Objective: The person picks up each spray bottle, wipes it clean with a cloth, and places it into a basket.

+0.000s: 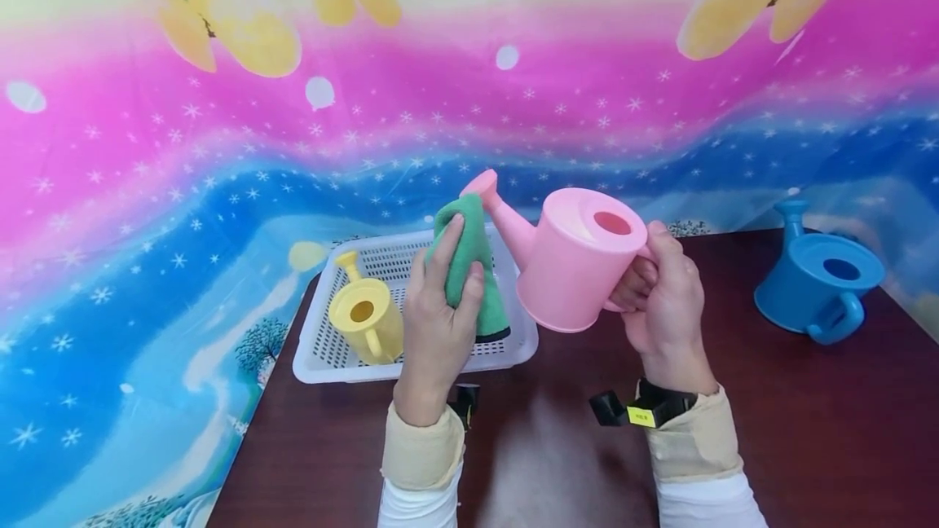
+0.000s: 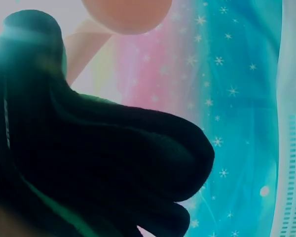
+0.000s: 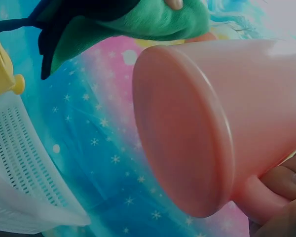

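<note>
My right hand (image 1: 667,300) grips the handle of a pink watering can (image 1: 575,263), holding it up over the table with its spout pointing left. In the right wrist view the can's round base (image 3: 180,133) faces the camera, and fingers curl round the handle. My left hand (image 1: 440,320) holds a folded green cloth (image 1: 469,259) against the can's spout head, fingers spread over the cloth. Dark folds of the cloth (image 2: 113,143) fill much of the left wrist view, hiding the left fingers there.
Behind and below the left hand, a white plastic basket (image 1: 315,357) holds a small yellow watering can (image 1: 367,320). A blue watering can (image 1: 817,279) stands at the right of the dark wooden table (image 1: 557,446). A printed backdrop (image 1: 440,121) hangs behind the table.
</note>
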Available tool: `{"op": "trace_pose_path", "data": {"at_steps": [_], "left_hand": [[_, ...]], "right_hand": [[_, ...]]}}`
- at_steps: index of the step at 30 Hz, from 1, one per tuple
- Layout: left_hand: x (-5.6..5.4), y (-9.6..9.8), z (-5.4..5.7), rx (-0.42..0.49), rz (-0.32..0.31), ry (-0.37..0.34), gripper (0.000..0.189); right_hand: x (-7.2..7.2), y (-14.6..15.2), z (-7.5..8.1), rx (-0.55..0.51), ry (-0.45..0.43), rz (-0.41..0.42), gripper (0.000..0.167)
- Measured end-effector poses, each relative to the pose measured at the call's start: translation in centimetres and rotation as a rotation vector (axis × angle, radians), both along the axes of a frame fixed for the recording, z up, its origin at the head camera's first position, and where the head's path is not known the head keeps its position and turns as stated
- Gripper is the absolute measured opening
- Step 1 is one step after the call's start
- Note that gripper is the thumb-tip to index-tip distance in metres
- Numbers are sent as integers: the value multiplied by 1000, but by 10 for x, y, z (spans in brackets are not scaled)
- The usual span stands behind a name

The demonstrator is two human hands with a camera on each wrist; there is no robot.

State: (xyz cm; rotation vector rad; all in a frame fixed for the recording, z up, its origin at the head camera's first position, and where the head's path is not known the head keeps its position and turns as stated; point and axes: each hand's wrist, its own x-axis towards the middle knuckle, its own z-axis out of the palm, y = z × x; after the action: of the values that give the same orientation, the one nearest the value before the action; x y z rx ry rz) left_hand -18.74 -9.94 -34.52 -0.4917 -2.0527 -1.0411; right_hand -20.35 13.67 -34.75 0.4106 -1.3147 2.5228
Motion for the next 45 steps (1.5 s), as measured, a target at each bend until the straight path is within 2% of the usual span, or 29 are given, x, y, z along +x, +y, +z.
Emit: {"op": "trace_pose_path", "data": {"at_steps": [6,18,22,29,36,45], "left_hand": [[-2,-2,0,-13,21,-20,57],[-3,-2,3,-26,0,-35,57],[-3,-2,4,-25,-12,-46,56],[-2,-2,3,-16,-21,-65,56],[-1,-2,3,8,-44,-75,58],[1,-1,1,3,-62,-108,58]], "right_hand": [[6,-2,6,24,-16,35,59],[11,-3,11,47,18,60,58],[11,-4,11,53,35,57,58],[10,-5,9,91,26,-25,62],[11,-7,8,89,57,5,61],[13,-8,7,76,66,-7,60]]}}
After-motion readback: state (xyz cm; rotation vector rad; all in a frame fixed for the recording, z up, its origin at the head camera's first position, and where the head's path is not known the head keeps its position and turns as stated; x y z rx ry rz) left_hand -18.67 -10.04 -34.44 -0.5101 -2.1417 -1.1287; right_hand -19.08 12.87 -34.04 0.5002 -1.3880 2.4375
